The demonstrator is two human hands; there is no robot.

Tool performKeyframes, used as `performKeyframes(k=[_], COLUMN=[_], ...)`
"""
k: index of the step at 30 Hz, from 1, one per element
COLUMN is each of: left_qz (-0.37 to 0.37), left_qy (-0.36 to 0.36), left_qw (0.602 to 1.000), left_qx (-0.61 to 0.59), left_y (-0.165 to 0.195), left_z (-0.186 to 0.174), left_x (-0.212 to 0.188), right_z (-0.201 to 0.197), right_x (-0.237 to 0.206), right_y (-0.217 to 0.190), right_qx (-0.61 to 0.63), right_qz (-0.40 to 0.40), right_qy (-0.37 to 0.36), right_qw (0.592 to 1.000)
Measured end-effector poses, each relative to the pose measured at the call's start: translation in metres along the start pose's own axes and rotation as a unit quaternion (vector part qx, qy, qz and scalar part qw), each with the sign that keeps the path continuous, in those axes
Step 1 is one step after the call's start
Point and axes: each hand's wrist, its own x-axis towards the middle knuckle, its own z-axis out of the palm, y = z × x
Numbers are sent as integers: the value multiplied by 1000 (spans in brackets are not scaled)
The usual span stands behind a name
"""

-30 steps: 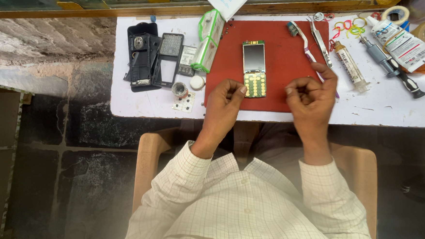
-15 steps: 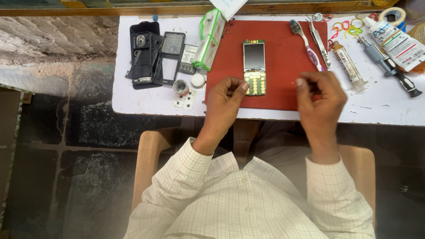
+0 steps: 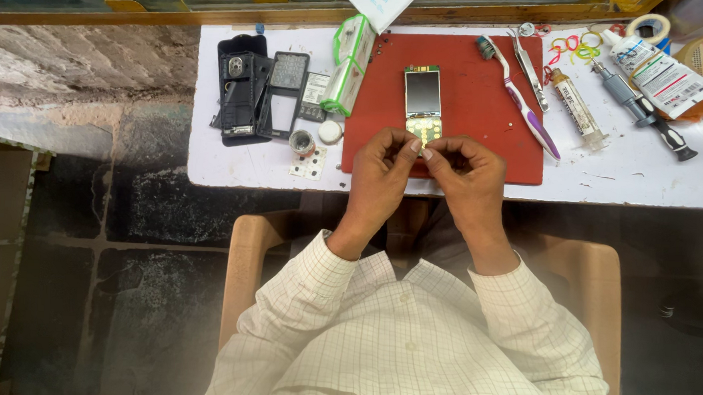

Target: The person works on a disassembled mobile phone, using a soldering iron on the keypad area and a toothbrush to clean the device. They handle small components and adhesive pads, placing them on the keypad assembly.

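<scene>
**Hands closing together over the phone board's keypad end**

Where the two hands were sitting apart a second ago, they are now meeting at the near end of the phone board (image 3: 423, 105). The left hand (image 3: 381, 167) and right hand (image 3: 465, 173) are touching fingertip to fingertip, both curled into a pinch right at the keypad contacts. Whether something tiny is being held between the fingertips cannot be told; nothing is showing there. The right hand is no longer raised off to the side; it has come inward and is now meeting the left.

The board is lying flat, screen end away from the person, on the red mat (image 3: 483, 140), unmoved. That suggests the work is shifting from handling something off-board to fine work at the keypad itself.

Further out, the toothbrush (image 3: 517, 95) and tweezers (image 3: 528, 66) are lying untouched on the mat's right side. The black phone housing parts (image 3: 245, 88) are sitting well apart on the left of the white table (image 3: 609, 175).
</scene>
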Motion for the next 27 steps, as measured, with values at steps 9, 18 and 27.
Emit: performKeyframes(k=[9, 18, 27], left_qz=[-9, -54, -29], left_qy=[12, -7, -14], left_qw=[997, 993, 999], left_qx=[-76, -109, -35], left_y=[-4, -2, 3], left_z=[10, 4, 3], left_x=[-2, 3, 3], right_z=[5, 2, 1], right_x=[6, 9, 11], right_y=[17, 20, 18], right_qx=[64, 126, 122], right_qz=[7, 23, 22], right_qy=[-16, -27, -28], right_qw=[998, 991, 992])
